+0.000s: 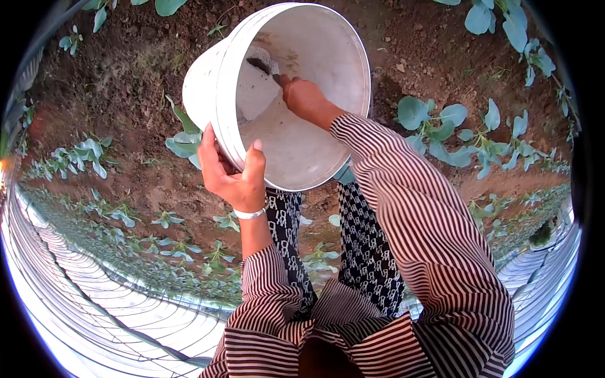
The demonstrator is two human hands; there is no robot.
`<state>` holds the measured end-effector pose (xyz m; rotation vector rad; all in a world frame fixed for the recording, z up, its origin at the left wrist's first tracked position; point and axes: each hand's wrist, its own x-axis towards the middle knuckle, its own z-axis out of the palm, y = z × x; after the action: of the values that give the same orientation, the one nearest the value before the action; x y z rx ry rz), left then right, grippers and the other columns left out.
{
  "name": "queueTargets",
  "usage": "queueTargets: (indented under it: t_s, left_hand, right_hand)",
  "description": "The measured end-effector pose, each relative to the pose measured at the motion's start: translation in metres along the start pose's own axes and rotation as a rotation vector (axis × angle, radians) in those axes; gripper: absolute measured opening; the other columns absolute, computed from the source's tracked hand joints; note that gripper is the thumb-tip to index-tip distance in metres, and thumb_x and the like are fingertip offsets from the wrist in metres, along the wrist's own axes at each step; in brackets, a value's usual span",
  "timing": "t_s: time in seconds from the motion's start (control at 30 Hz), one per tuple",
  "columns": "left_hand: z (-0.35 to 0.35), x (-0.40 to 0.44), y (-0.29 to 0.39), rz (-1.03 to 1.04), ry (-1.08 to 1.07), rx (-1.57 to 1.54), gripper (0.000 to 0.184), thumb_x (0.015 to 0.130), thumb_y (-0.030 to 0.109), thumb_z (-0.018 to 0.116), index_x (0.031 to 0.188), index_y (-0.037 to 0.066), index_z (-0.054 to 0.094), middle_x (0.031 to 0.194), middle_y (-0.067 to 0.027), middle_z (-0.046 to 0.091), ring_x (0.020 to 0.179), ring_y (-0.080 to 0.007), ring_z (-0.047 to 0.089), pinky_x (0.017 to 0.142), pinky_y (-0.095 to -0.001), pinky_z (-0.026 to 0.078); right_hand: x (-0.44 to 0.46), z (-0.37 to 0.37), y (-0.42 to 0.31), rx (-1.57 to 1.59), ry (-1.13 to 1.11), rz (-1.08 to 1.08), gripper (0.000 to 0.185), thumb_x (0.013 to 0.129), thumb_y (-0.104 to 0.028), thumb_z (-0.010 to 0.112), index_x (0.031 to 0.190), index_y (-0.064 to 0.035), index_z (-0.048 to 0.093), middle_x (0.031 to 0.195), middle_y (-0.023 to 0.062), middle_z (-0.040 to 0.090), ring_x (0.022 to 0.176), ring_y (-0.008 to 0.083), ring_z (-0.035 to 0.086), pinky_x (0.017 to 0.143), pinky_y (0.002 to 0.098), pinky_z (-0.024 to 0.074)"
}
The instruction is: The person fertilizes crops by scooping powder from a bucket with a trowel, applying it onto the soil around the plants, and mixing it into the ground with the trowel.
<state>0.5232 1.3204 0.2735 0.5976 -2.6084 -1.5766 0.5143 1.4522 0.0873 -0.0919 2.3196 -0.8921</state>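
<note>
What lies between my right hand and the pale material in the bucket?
In the head view, a dark-bladed tool, gripped by the right hand and reaching to the pale material inside the white bucket.

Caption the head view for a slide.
Left hand grips a tilted white bucket; right hand holds a tool at whitish powder inside, leafy plants around.

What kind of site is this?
Probably a greenhouse or polytunnel for growing vegetables: leafy green plants grow in bare brown soil, and pale ribbed sheeting shows beyond the plants. The crop looks cabbage-like, but I can't name it for sure.
</note>
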Motion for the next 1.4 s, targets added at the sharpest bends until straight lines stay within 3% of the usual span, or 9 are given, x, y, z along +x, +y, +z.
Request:
queueTargets:
  t_s: [0.17, 0.37, 0.53, 0.67, 0.93, 1.03, 1.13, 1.23, 1.4]
  left_hand:
    - [-0.002, -0.001, 0.000, 0.002, 0.002, 0.020, 0.064, 0.066, 0.010, 0.074, 0.123, -0.007, 0.051, 0.104, -0.0095, 0.054, 0.091, -0.0187, 0.056, 0.077, -0.0290, 0.047]
    - [-0.003, -0.004, 0.003, 0.086, -0.037, 0.196, 0.055, 0.074, 0.006, 0.068, 0.124, -0.007, 0.051, 0.112, -0.0142, 0.059, 0.095, -0.0187, 0.058, 0.083, -0.0305, 0.048]
    - [0.002, -0.004, 0.003, 0.171, 0.024, 0.302, 0.057, 0.073, 0.021, 0.074, 0.120, -0.006, 0.056, 0.114, -0.0152, 0.061, 0.099, -0.0248, 0.058, 0.088, -0.0375, 0.046]
    - [0.011, -0.005, 0.016, 0.065, 0.019, 0.163, 0.054, 0.070, 0.005, 0.067, 0.121, -0.006, 0.053, 0.110, -0.0139, 0.058, 0.098, -0.0249, 0.056, 0.085, -0.0365, 0.046]
    - [0.027, -0.005, 0.017, 0.104, -0.002, 0.232, 0.055, 0.074, 0.014, 0.073, 0.121, -0.006, 0.053, 0.109, -0.0130, 0.057, 0.097, -0.0234, 0.054, 0.086, -0.0352, 0.044]
    - [0.030, -0.005, 0.020, 0.114, -0.034, 0.233, 0.054, 0.075, 0.013, 0.071, 0.122, -0.006, 0.052, 0.111, -0.0128, 0.057, 0.099, -0.0231, 0.053, 0.087, -0.0355, 0.044]
    - [0.027, -0.005, 0.016, 0.125, -0.055, 0.280, 0.055, 0.075, 0.012, 0.070, 0.123, -0.006, 0.051, 0.111, -0.0132, 0.056, 0.098, -0.0234, 0.053, 0.087, -0.0355, 0.044]
    - [0.029, -0.008, 0.018, 0.126, -0.069, 0.246, 0.057, 0.075, 0.013, 0.070, 0.124, -0.007, 0.050, 0.113, -0.0142, 0.056, 0.100, -0.0237, 0.054, 0.086, -0.0354, 0.044]
    - [0.032, -0.004, 0.024, 0.168, -0.097, 0.287, 0.059, 0.075, 0.015, 0.070, 0.125, -0.008, 0.049, 0.113, -0.0144, 0.056, 0.098, -0.0226, 0.054, 0.084, -0.0341, 0.045]
  right_hand:
    - [-0.007, -0.004, 0.037, 0.418, 0.061, -0.002, 0.018, 0.078, -0.016, 0.061, 0.085, 0.0009, 0.062, 0.078, 0.0248, 0.061, 0.077, 0.0429, 0.058, 0.070, 0.0460, 0.0467]
    - [-0.070, -0.068, 0.044, 0.480, 0.121, -0.062, 0.026, 0.080, -0.017, 0.061, 0.100, -0.0012, 0.063, 0.083, 0.0239, 0.063, 0.078, 0.0409, 0.061, 0.071, 0.0427, 0.0486]
    - [-0.132, -0.088, 0.075, 0.585, 0.068, 0.076, 0.046, 0.079, -0.026, 0.065, 0.122, -0.0097, 0.059, 0.100, 0.0193, 0.067, 0.087, 0.0234, 0.067, 0.080, 0.0340, 0.0509]
    - [-0.190, -0.143, 0.073, 0.875, -0.048, 0.261, 0.044, 0.084, -0.020, 0.063, 0.126, -0.0105, 0.058, 0.078, 0.0049, 0.066, 0.068, 0.0109, 0.059, 0.066, 0.0276, 0.0494]
    - [-0.231, -0.174, 0.160, 1.292, 0.302, 0.599, 0.046, 0.092, -0.014, 0.054, 0.135, -0.0045, 0.046, 0.065, -0.0027, 0.052, 0.044, 0.0025, 0.039, 0.036, 0.0173, 0.0319]
    - [-0.179, -0.188, 0.213, 1.318, 0.554, 0.654, 0.039, 0.095, -0.018, 0.050, 0.132, -0.0062, 0.050, 0.066, -0.0001, 0.053, 0.042, 0.0045, 0.039, 0.034, 0.0179, 0.0324]
    - [-0.104, -0.239, 0.259, 1.285, 0.706, 0.541, 0.018, 0.094, -0.017, 0.050, 0.085, -0.0023, 0.053, 0.056, 0.0000, 0.046, 0.039, 0.0064, 0.037, 0.031, 0.0227, 0.0278]
    - [-0.031, -0.280, 0.304, 1.219, 0.811, 0.737, 0.025, 0.090, -0.022, 0.055, 0.081, 0.0014, 0.054, 0.058, 0.0037, 0.052, 0.039, 0.0137, 0.042, 0.035, 0.0303, 0.0318]
    - [-0.064, -0.229, 0.324, 0.972, 0.776, 0.882, 0.037, 0.090, -0.029, 0.055, 0.067, -0.0008, 0.056, 0.054, 0.0079, 0.053, 0.040, 0.0216, 0.049, 0.040, 0.0381, 0.0365]
